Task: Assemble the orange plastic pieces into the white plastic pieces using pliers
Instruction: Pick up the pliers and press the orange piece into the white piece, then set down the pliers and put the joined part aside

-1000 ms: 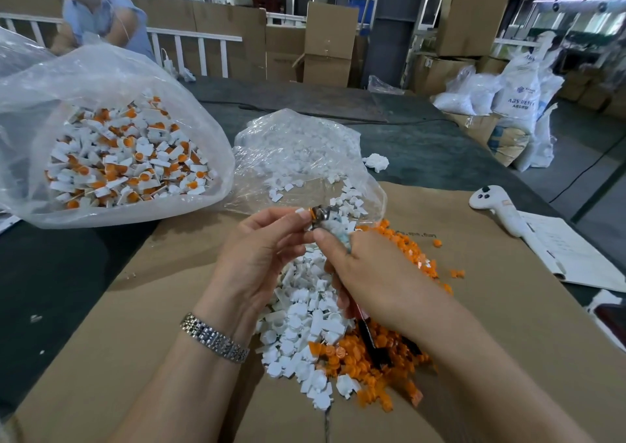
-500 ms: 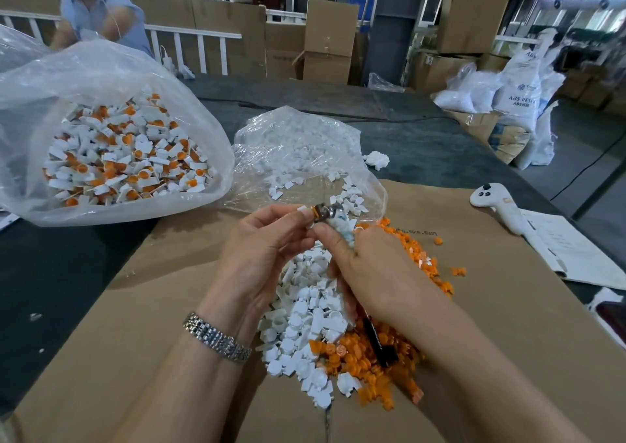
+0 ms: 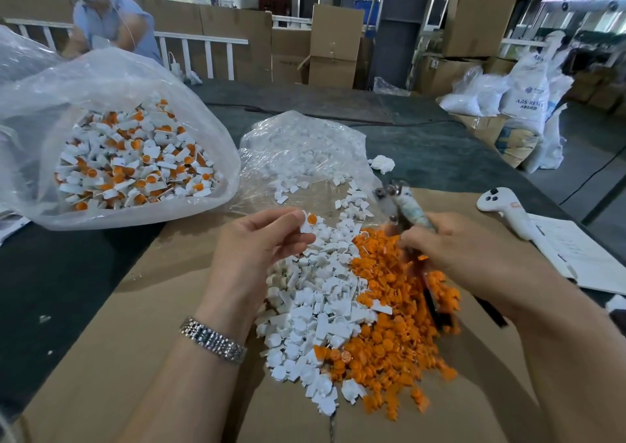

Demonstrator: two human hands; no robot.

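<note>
Separated since the earlier frames: the two hands, formerly joined over the pile, are now held apart, and the pliers are drawn off to the right.

Far left: a large clear bag (image 3: 111, 104), open at the top, is filled with assembled pieces (image 3: 135, 168), white with orange inserts. It is set on the dark table (image 3: 67, 273), with its near edge just beside the cardboard sheet (image 3: 135, 358).

Left of centre: the left hand (image 3: 257, 249), a metal watch (image 3: 213, 339) worn at the wrist, is raised over the heap; one assembled piece (image 3: 309, 223), white with an orange disc showing, is pinched between thumb and fingertips.

Centre: a smaller clear bag (image 3: 305, 151) of white pieces is laid behind a loose heap of white pieces (image 3: 315, 310) on the cardboard. An orange heap (image 3: 386, 341) is touching it on the right.

Right of centre: the right hand (image 3: 467, 256) is curled round the pliers (image 3: 403, 205), whose blurred metal head is pointed up and left; whether the jaws are parted cannot be told. Dark handles are seen below the hand, over the orange heap.

Far right: a white controller (image 3: 504, 209) is resting partly on printed papers (image 3: 582, 253).
</note>
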